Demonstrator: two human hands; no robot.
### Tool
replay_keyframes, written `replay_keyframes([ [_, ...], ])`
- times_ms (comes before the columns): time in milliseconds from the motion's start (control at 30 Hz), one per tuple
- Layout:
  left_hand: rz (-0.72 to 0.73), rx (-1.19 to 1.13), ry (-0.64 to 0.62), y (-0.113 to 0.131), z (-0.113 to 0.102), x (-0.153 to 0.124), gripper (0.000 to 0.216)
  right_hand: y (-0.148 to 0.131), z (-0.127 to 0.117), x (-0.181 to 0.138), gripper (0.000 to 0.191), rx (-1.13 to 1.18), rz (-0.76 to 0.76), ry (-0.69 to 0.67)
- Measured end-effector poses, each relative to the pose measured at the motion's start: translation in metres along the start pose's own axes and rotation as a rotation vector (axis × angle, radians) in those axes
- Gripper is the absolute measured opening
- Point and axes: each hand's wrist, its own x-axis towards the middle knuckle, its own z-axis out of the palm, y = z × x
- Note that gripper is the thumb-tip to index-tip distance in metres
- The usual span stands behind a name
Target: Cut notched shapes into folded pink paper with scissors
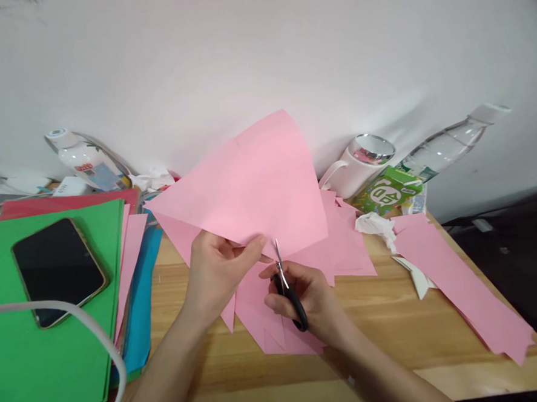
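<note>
A large sheet of pink paper (258,177) stands raised and slightly curved above the table, its lower edge pinched by my left hand (220,267) between thumb and fingers. Just right of that, my right hand (305,293) grips black-handled scissors (293,302), their blades pointing up at the paper's lower edge. The blade tips overlap the sheet; how far they reach into it I cannot tell. Beneath both hands lie several cut pink paper pieces (257,320), partly covered by the hands and the raised sheet.
At left, a phone (58,268) rests on green sheets (28,373), with a white cable (87,324) crossing over. Along the wall stand a bottle (88,160), a white mug (361,165), a green packet (386,191) and a clear bottle (451,144). Pink strips (460,286) lie at right beside crumpled tissue (377,226).
</note>
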Motion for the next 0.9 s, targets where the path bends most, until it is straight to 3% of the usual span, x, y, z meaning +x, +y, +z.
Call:
replay_keyframes([
  [200, -0.017, -0.13, -0.092, -0.0016, 0.0017, -0.0002, 0.005, 0.0017, -0.0026, -0.0001, 0.037, -0.018, -0.059, 0.01],
  [900, -0.031, -0.138, -0.136, -0.0025, 0.0016, -0.0017, 0.005, 0.002, -0.0011, -0.0001, 0.04, 0.032, -0.011, 0.037],
])
